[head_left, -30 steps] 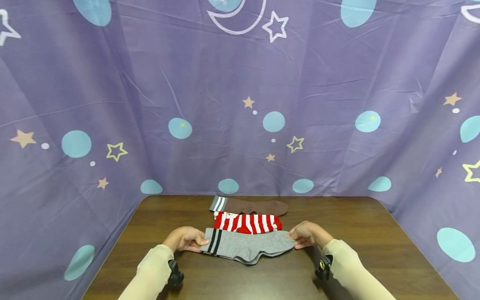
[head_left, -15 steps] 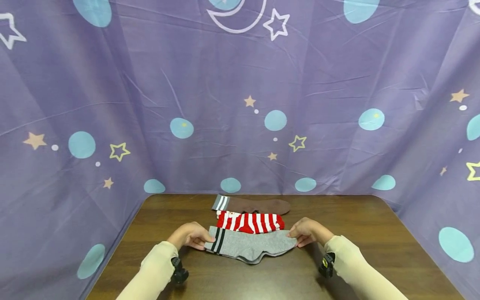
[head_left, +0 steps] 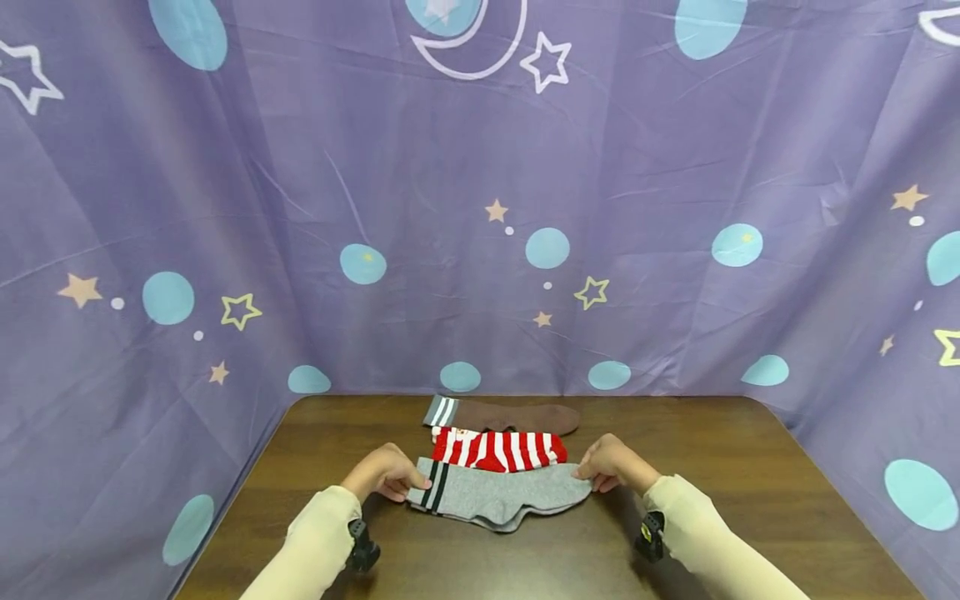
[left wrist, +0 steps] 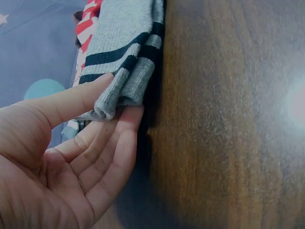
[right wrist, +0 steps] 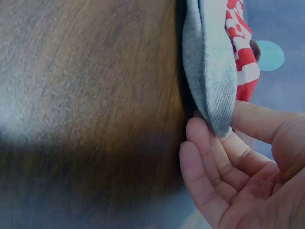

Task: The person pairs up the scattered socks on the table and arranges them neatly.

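A pair of grey socks with two black stripes at the cuff lies stretched sideways, one on top of the other. At the cuff end, my left hand pinches the fabric; in the left wrist view its thumb lies over the ribbed edge with the fingers beneath. My right hand pinches the toe end, thumb on top and fingers under it, as the right wrist view shows. Just behind the grey pair is a red and white striped sock. Beyond that lies a brown sock with a grey, white-striped cuff.
The brown wooden table has rounded far corners. Behind it hangs a purple curtain printed with stars, moons and blue spots. Each wrist wears a small black camera, and the sleeves are cream.
My left hand has shifted slightly right, its thumb now further over the cuff. The right hand's fingers are tucked in a little more. The other socks stay in place.
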Available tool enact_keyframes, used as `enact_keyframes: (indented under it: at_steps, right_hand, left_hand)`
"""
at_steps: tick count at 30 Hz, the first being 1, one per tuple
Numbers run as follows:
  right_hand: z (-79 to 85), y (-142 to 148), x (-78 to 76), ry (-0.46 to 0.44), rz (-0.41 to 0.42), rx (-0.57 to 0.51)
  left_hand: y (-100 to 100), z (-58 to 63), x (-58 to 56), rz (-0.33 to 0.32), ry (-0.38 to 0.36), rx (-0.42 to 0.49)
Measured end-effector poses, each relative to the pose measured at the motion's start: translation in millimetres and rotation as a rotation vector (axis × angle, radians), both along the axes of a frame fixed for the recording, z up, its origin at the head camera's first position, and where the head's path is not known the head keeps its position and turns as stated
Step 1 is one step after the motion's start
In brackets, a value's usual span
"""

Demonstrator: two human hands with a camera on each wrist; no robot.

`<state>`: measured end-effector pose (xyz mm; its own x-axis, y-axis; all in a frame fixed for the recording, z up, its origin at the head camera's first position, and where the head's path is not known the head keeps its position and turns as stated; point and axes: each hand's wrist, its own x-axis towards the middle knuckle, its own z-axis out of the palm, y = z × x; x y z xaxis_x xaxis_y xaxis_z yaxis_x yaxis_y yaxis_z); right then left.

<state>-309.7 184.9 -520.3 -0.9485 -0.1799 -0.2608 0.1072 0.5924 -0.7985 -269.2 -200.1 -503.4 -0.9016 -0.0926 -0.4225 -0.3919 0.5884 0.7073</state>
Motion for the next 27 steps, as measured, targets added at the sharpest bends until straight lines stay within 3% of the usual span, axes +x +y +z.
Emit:
enact_keyframes:
  at_steps: [15, 20, 27]
  right_hand:
    - [4.4, -10.2, 1.6, 0.099, -0.085, 0.177]
    - [4.9, -9.0, 1.0, 0.112, -0.086, 0.25]
    - [2.6, -9.1, 2.2, 0.128, -0.079, 0.253]
  left_hand:
    - [3.3, 0.9, 1.7, -0.003, 0.045, -0.074]
    - [4.9, 2.8, -0.3, -0.049, 0.038, -0.169]
    - [5.0, 6.5, -0.7, -0.1, 0.029, -0.246]
